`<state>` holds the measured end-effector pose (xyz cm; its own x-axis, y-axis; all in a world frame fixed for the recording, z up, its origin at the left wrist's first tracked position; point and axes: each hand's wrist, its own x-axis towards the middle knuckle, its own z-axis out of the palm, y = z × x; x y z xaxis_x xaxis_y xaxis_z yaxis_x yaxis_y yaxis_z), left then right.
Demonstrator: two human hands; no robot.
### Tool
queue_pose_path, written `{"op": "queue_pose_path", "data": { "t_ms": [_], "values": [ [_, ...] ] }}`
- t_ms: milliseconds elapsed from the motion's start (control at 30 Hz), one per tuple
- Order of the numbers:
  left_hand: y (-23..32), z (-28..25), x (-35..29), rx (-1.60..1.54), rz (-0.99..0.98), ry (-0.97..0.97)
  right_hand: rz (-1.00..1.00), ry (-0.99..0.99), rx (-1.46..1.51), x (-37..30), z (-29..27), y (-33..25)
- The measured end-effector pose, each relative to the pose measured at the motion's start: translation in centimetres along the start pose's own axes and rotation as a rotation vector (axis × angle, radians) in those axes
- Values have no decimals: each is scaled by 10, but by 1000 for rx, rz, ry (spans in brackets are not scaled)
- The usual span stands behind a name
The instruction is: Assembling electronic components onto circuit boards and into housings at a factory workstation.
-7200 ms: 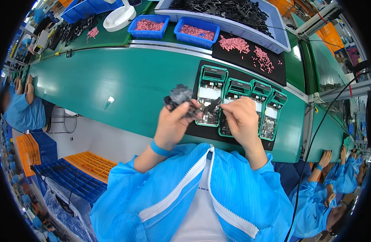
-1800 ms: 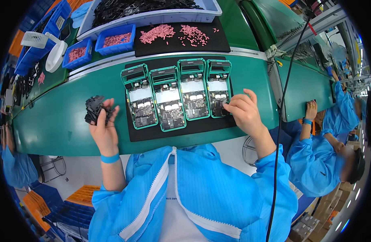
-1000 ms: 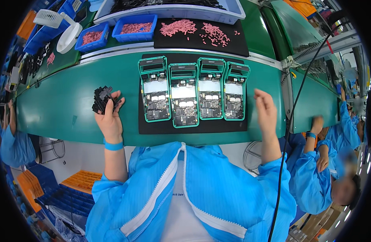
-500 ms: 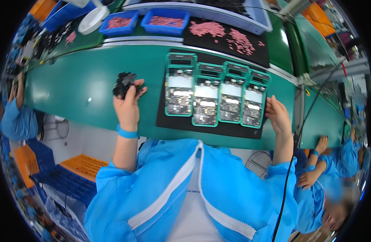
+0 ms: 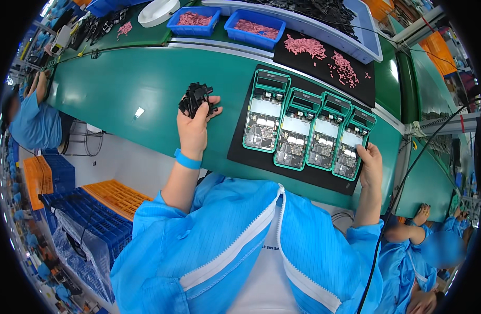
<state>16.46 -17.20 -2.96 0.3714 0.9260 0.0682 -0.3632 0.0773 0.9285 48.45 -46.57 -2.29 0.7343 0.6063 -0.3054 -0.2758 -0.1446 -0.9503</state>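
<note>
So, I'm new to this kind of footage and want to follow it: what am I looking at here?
There is no machine: a person works with two bare hands. The picture comes from a head-worn fisheye camera looking down, so straight edges bend. The left hand holds a bunch of small black parts. The right hand is at the rightmost green-framed circuit board of four on a black mat. Farther back are loose pink pieces and two blue bins with more.

I see a plain green bench [image 5: 146, 78], brighter green rims around dark, white-patched circuit boards [image 5: 262, 126], a black mat [image 5: 253, 158], black parts [image 5: 196, 98], pink bits [image 5: 305, 46], blue trays [image 5: 251, 41], a finely striped sky-blue jacket [image 5: 225, 225] with a white zip [image 5: 270, 217]
</note>
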Motion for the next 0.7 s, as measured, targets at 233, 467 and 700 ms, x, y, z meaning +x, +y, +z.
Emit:
{"op": "queue_pose_path", "data": {
  "t_ms": [233, 467, 700],
  "values": [
    [1, -37, 7, -16, -19, -2, -73, 162, -24, -5, 13, -8],
    [-5, -144, 55, -52, -69, -38, -91, 390, -293, -36, 32, -38],
    [-38, -253, 112, -101, -84, -57, -224, 556, -467, -49, 59, -59]
  ]
}}
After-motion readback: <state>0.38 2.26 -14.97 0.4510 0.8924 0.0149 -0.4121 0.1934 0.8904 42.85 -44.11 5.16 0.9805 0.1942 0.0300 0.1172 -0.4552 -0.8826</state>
